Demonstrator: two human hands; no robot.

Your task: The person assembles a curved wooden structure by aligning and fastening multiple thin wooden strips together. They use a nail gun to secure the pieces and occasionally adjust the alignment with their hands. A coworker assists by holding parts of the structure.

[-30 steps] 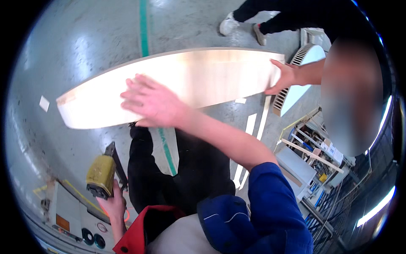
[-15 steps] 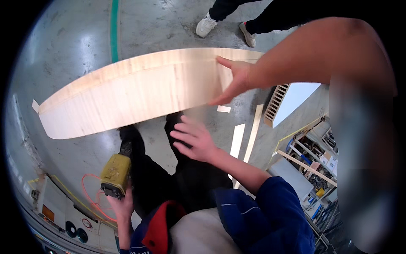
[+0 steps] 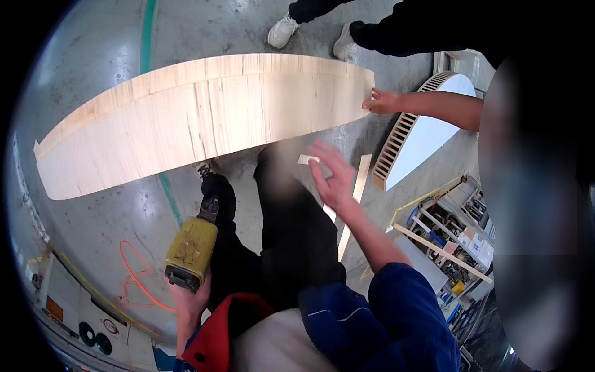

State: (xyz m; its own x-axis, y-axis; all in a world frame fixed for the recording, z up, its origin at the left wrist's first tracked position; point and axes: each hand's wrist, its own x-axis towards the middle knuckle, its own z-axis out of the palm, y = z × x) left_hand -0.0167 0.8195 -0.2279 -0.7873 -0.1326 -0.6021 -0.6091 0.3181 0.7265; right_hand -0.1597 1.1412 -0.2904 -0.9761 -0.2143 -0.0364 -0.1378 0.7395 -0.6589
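Observation:
My left hand (image 3: 188,302) is wrapped round a yellow nail gun (image 3: 192,247), low on the left beside my leg. My right hand (image 3: 333,181) is raised with its fingers apart and holds nothing; it is slightly blurred. In front of me a long pale wooden panel (image 3: 186,121) with a curved far edge stretches across the view. My right hand is on the near side of that panel, apart from it. Another person's hand (image 3: 385,101) grips the panel's right end. What bears the panel from below is hidden.
An orange hose (image 3: 144,273) loops on the floor at the left. To the right lie a white curved piece with a slatted edge (image 3: 416,146), a wooden strip (image 3: 359,186) and a small wood offcut (image 3: 307,159). A cart full of tools (image 3: 465,254) stands farther right. The other person's shoe (image 3: 283,31) shows beyond the panel.
The panel has shifted left in view, and the other person's hand now sits at its right end. My right hand has moved right and away from me. The nail gun sits slightly farther right.

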